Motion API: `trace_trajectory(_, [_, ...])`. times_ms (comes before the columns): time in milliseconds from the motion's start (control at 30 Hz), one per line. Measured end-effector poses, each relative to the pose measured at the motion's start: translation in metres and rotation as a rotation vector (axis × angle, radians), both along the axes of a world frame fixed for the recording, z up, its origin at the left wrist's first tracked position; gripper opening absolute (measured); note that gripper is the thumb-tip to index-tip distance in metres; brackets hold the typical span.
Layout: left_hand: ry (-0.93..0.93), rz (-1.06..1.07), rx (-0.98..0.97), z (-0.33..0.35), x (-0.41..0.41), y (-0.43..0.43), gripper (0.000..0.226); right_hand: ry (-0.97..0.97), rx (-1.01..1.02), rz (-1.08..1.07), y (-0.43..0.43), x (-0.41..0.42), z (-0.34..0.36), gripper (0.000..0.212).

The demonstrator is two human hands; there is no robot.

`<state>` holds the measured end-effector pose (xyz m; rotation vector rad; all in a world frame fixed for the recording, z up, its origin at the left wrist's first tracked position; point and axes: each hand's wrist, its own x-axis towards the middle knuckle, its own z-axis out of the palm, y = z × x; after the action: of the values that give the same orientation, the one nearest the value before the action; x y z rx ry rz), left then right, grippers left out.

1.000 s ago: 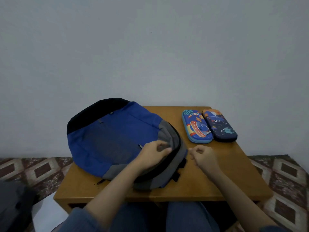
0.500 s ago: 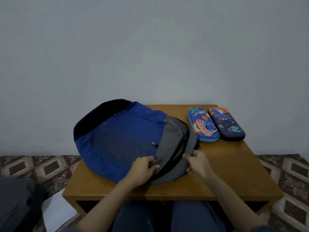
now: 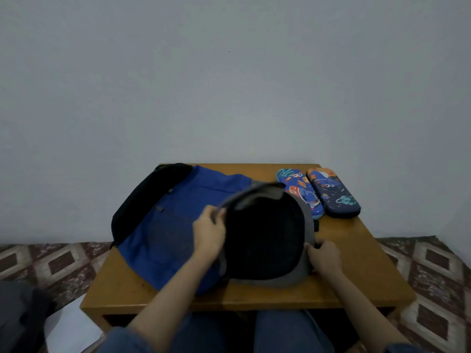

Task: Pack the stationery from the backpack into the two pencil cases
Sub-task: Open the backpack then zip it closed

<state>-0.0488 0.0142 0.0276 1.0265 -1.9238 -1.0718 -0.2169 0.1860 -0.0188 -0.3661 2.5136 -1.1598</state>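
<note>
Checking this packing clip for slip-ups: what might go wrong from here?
Inside the backpack only black shows, so stationery may be missed. The light blue pencil case and dark blue pencil case are closed while the left hand and right hand both grip the backpack's opening. The backpack overhangs the table at its left edge and might slide.

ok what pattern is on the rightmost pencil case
The dark navy pencil case bears a space print: planets, stars, orange top; head view.

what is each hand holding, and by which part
Both hold the backpack: the left hand grips the raised flap's edge, the right hand the grey rim at the opening's right side.
</note>
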Motion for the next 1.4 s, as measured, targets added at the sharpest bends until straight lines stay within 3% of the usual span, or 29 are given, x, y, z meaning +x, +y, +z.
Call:
trace_trajectory(100, [-0.114,0.347,0.186,-0.014,0.035,-0.044,0.023,0.004,-0.008,-0.019,-0.003,0.000,-0.002,0.034])
trace_trajectory(167, [-0.290,0.366,0.277,-0.028,0.058,-0.057,0.026,-0.001,-0.001,-0.032,-0.006,0.000,-0.004,0.032])
trace_trajectory(233, [-0.347,0.351,0.304,-0.035,0.073,-0.061,0.028,-0.009,0.017,-0.027,-0.008,0.001,-0.005,0.030])
trace_trajectory(333, [-0.225,0.416,0.239,-0.022,0.078,-0.062,0.025,-0.018,0.011,-0.016,-0.009,0.001,-0.006,0.032])
trace_trajectory(433, [-0.053,0.446,0.031,-0.003,0.068,-0.056,0.025,-0.028,-0.009,-0.015,-0.008,0.000,-0.007,0.031])
trace_trajectory(567, [0.002,0.184,-0.396,0.004,0.043,-0.035,0.024,0.006,-0.053,-0.030,-0.008,0.005,-0.003,0.020])
trace_trajectory(633, [-0.083,-0.077,-0.586,0.002,0.026,-0.021,0.026,0.077,-0.070,-0.052,-0.008,0.005,0.002,0.020])
trace_trajectory(700, [-0.284,-0.355,-0.673,-0.008,0.012,-0.009,0.032,0.176,-0.071,-0.075,-0.007,0.001,0.006,0.016])
trace_trajectory(800, [-0.675,-0.412,-0.541,-0.025,0.000,-0.016,0.046,0.298,-0.080,-0.101,-0.006,-0.014,0.012,0.015])
trace_trajectory(867, [-0.788,-0.352,-0.421,-0.035,0.000,-0.027,0.056,0.384,-0.020,-0.078,-0.006,-0.034,0.018,0.017])
trace_trajectory(967, [-0.837,-0.281,-0.240,-0.043,0.001,-0.036,0.074,0.458,0.169,-0.028,-0.006,-0.074,0.029,0.025])
trace_trajectory(1200, [-0.963,-0.182,-0.344,-0.048,-0.009,-0.030,0.078,0.430,0.528,0.022,-0.020,-0.128,0.022,0.053])
trace_trajectory(1400, [-0.970,-0.138,-0.381,-0.050,-0.015,-0.032,0.081,0.334,0.446,0.098,-0.020,-0.156,0.012,0.077])
